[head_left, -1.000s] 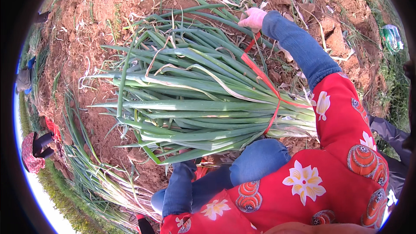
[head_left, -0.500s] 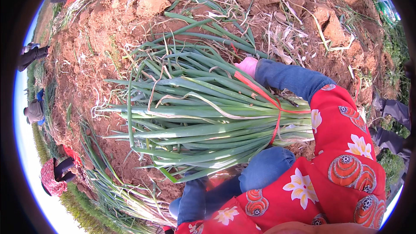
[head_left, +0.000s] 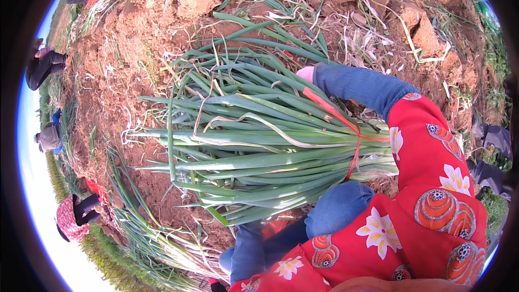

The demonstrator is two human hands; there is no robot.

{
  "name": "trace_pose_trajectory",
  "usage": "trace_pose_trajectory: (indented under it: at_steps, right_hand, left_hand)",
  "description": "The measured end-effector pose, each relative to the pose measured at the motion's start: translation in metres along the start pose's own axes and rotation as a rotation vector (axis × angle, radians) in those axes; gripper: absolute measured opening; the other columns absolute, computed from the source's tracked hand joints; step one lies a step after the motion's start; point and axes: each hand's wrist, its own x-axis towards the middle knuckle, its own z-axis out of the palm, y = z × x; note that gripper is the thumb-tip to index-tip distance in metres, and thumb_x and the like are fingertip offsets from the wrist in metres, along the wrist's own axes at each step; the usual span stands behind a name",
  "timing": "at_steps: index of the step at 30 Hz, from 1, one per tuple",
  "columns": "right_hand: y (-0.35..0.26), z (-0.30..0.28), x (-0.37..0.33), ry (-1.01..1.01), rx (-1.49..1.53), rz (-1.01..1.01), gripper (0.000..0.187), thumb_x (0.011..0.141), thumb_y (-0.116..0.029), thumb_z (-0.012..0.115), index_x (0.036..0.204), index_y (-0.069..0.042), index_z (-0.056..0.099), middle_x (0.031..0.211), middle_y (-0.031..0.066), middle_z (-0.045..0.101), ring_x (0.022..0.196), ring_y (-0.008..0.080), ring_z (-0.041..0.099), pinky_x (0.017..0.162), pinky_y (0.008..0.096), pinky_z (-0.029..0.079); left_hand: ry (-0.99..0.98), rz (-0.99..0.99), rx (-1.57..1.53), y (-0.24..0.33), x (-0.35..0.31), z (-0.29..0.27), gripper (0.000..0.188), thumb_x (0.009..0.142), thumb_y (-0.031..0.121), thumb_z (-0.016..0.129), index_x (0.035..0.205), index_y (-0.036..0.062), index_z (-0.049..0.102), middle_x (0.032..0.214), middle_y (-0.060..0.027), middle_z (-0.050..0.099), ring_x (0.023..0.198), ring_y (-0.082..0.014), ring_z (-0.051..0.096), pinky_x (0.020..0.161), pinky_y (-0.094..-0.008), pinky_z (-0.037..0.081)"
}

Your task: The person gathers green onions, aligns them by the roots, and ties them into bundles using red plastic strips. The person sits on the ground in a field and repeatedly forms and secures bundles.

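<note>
A large bundle of green onions (head_left: 259, 130) lies before me, its leaves fanning left and its pale stems at the right. Red strapping tape (head_left: 354, 157) runs round the stem end, and a wider red strip slants across the upper leaves. My right hand (head_left: 306, 73), in a pink glove, is at the bundle's far upper edge, beside another bit of red tape (head_left: 292, 58). Its fingers are hidden behind the leaves, so I cannot tell what they hold. My left hand does not show. My knee in blue jeans (head_left: 340, 205) is against the bundle's lower side.
More pulled green onions (head_left: 162, 238) lie at lower left. Clods (head_left: 199, 1) and dry leaf scraps cover the reddish soil. Several people, one in a patterned top (head_left: 71, 219), are along the left. Dark trouser legs (head_left: 494, 140) show at right, a plastic bottle (head_left: 488, 13) at upper right.
The view has shifted slightly, so the bundle sits a little further right. My right hand has moved slightly up along the bundle's edge, with less of the glove showing.
</note>
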Motion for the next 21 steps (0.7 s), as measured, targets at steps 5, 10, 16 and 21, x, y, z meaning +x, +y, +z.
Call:
trace_pose_trajectory:
  at_steps: [5, 10, 16, 21]
  right_hand:
    - [0.005, -0.023, 0.01, -0.086, -0.08, -0.131, 0.038, 0.087, -0.039, 0.065, 0.107, -0.008, 0.074, 0.098, 0.0173, 0.073, 0.094, 0.0362, 0.071, 0.083, 0.0457, 0.056]
    - [-0.001, -0.06, 0.007, -0.088, -0.276, -0.114, 0.035, 0.086, -0.035, 0.066, 0.106, -0.008, 0.074, 0.099, 0.018, 0.073, 0.095, 0.0368, 0.07, 0.083, 0.045, 0.055]
    - [-0.028, -0.062, 0.012, 0.046, -0.329, -0.027, 0.032, 0.086, -0.038, 0.064, 0.098, -0.01, 0.076, 0.094, 0.0183, 0.073, 0.092, 0.0381, 0.07, 0.081, 0.0473, 0.056]
    - [0.01, -0.025, 0.015, 0.036, 0.227, 0.154, 0.037, 0.087, -0.04, 0.07, 0.103, -0.007, 0.076, 0.087, 0.014, 0.075, 0.081, 0.0252, 0.071, 0.079, 0.04, 0.054]
  left_hand:
    - [0.017, -0.005, -0.032, -0.003, -0.002, 0.006, 0.03, 0.098, 0.022, 0.053, 0.122, 0.0053, 0.06, 0.111, -0.0191, 0.069, 0.106, -0.0325, 0.067, 0.091, -0.0458, 0.055]
    - [0.015, 0.005, -0.062, -0.001, 0.0, 0.014, 0.03, 0.097, 0.021, 0.053, 0.122, 0.0054, 0.06, 0.111, -0.0192, 0.069, 0.107, -0.0328, 0.067, 0.092, -0.046, 0.055]
    - [0.014, 0.017, -0.051, -0.003, 0.001, 0.009, 0.03, 0.097, 0.021, 0.053, 0.121, 0.0054, 0.06, 0.111, -0.0193, 0.069, 0.107, -0.0332, 0.067, 0.092, -0.0463, 0.055]
    - [0.341, 0.302, 0.411, -0.02, 0.003, -0.102, 0.029, 0.097, 0.02, 0.053, 0.121, 0.0055, 0.06, 0.111, -0.0193, 0.069, 0.107, -0.0335, 0.067, 0.092, -0.0465, 0.055]
